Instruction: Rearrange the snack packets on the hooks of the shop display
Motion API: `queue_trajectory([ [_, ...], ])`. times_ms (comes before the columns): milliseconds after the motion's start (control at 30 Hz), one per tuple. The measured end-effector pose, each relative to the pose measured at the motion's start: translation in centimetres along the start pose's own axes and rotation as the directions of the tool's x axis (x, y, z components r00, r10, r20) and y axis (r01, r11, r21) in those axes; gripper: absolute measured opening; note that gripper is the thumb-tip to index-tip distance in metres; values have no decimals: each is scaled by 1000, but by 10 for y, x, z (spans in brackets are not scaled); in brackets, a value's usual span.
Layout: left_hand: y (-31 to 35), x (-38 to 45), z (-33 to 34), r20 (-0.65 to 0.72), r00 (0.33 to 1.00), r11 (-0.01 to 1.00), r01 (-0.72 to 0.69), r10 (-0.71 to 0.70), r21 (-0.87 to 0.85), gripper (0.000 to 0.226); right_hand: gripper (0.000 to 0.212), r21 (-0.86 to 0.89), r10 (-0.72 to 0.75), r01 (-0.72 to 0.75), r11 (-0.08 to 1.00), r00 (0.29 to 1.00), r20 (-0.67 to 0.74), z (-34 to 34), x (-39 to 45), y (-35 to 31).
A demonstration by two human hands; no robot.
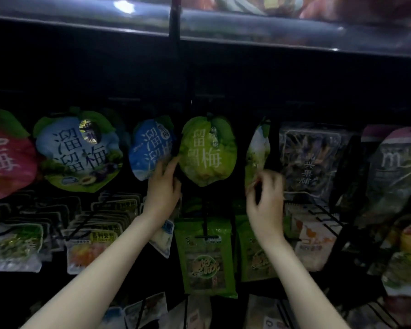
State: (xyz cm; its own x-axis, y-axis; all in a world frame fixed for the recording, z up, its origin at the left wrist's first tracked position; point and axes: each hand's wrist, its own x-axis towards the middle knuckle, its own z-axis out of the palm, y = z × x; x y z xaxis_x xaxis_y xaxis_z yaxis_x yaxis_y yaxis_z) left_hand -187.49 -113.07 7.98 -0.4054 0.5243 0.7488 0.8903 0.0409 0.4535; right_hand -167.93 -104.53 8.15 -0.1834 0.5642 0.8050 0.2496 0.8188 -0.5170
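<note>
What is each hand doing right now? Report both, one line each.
Left hand: open, straight fingers touching the small blue packet.
Right hand: fingers curled at the sideways green packet; grip cannot be told, blurred.

A dark hook rack (323, 211) carries hanging packets: a red one (5, 157), two blue ones (78, 150) (150, 150), a green one (207, 150), dim rows below.
</note>
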Motion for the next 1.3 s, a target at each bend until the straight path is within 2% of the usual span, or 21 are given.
queue_trajectory([
  [100,-3,-16,-9,20,999,999,32,-32,-25,47,32,-5,50,-51,999,942,331,13,-36,12],
  [200,14,-8,-17,35,999,997,2,1,-77,39,51,-64,194,-196,978,768,611,26,-47,30],
  [267,23,-9,-19,78,996,999,-37,39,-26,39,59,-63,241,-274,960,685,688,33,-49,36],
  [300,24,-14,-18,114,992,998,-54,52,13,40,58,-73,252,-280,957,684,685,37,-51,38],
  [433,15,-50,-8,297,951,981,-136,89,141,45,40,-138,312,-285,948,769,558,49,-65,35],
  [600,16,-61,-5,322,934,948,-233,155,219,47,44,-203,344,-279,939,796,499,57,-76,29],
  [733,13,-66,-8,383,912,917,-268,144,295,49,34,-180,286,-231,956,865,412,50,-89,28],
  [867,9,-60,-10,379,922,951,-182,77,250,46,31,-236,176,-100,967,929,327,40,-93,24],
  [933,8,-61,-10,404,912,941,-193,68,277,44,31,-237,118,-42,970,942,314,37,-91,24],
  [1000,8,-68,-12,408,900,907,-294,156,302,40,30,-203,71,-2,979,940,332,35,-91,26],
  [1067,7,-81,-11,392,865,853,-438,314,282,32,29,-129,102,-58,990,926,364,29,-93,26],
  [1133,3,-95,-10,356,839,831,-506,411,233,30,26,-63,150,-136,989,909,389,21,-94,25],
  [1200,-3,-110,-10,352,885,914,-376,306,152,40,21,-17,170,-177,984,910,377,12,-95,21],
  [1267,-12,-123,-12,375,922,993,-117,101,21,55,20,39,173,-199,979,918,358,0,-98,17],
  [1300,-13,-127,-14,407,913,997,20,13,-77,60,20,74,172,-211,975,919,353,-7,-99,15],
])
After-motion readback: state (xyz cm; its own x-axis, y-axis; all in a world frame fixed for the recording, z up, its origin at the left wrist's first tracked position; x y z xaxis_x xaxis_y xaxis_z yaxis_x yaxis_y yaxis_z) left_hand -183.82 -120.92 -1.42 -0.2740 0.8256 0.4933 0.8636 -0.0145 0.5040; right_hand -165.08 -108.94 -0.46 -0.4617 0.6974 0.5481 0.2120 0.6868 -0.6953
